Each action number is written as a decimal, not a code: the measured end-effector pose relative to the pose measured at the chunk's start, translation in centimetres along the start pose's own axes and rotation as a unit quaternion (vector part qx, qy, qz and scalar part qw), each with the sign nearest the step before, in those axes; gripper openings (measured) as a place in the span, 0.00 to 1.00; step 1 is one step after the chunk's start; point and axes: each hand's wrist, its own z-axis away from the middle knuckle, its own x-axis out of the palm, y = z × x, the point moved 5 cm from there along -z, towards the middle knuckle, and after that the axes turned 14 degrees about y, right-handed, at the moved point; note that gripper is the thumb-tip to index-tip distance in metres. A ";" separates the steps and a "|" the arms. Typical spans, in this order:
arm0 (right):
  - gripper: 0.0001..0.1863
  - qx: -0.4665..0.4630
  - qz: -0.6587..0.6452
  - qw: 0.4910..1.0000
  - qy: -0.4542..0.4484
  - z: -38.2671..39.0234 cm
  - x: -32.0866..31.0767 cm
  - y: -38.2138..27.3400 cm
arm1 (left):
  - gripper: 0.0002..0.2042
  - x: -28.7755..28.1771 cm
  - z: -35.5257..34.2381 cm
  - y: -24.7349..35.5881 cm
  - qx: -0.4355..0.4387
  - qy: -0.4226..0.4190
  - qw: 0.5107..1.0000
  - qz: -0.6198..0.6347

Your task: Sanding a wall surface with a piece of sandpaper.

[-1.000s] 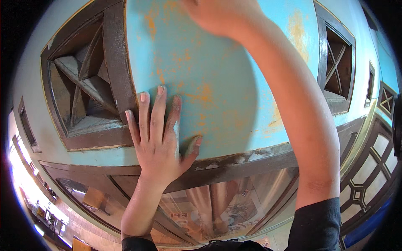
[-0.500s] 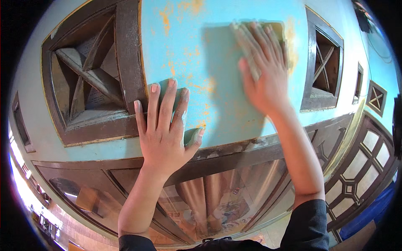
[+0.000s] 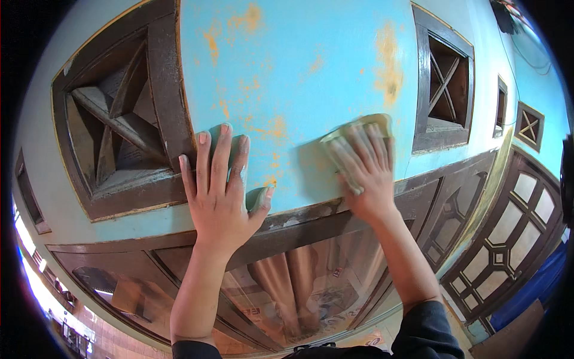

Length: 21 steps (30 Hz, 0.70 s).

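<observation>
Bare forearms end in dark sleeves (image 3: 427,326) pushed up near the elbows.
</observation>
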 end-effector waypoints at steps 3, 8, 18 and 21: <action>0.34 0.125 0.064 0.983 0.118 2.1 -0.9 2.4 | 0.35 -0.1 -0.2 0.6 -0.004 0.007 1.000 0.000; 0.32 0.015 0.013 1.000 -0.014 3.4 -1.2 0.0 | 0.34 0.2 0.2 0.4 -0.006 0.016 1.000 0.001; 0.40 0.049 -0.032 0.998 -0.013 4.1 -0.2 -3.0 | 0.33 0.2 -0.1 0.5 0.000 0.025 0.999 -0.021; 0.36 0.120 -0.049 0.992 0.012 4.4 -0.2 -4.0 | 0.33 0.2 -0.2 0.7 0.001 0.019 0.999 -0.027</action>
